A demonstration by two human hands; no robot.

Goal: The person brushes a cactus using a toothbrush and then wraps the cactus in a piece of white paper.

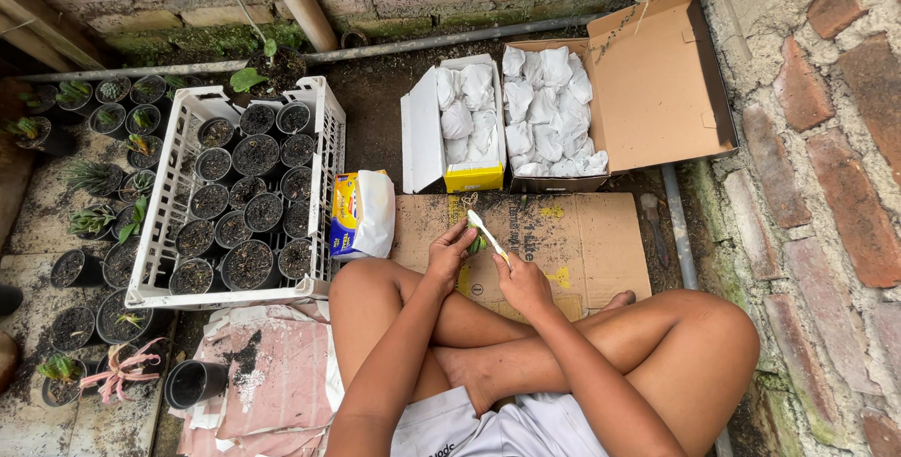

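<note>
Count: two cardboard boxes, smaller box (450,129) and larger box (601,100), both packed with white paper-wrapped bundles; one white crate (324,138) holding about 15 black soil-filled pots; one flattened cardboard sheet (591,241).

Both hands hold one small plantlet (486,232) above the sheet: pale strip-like leaf, green base, thin roots at the top. Long axis diagonal, upper-left to lower-right.

Left hand (449,255) pinches the upper end, right hand (521,281) closed on the lower end.

Bare arms, bare legs, white shorts
</note>
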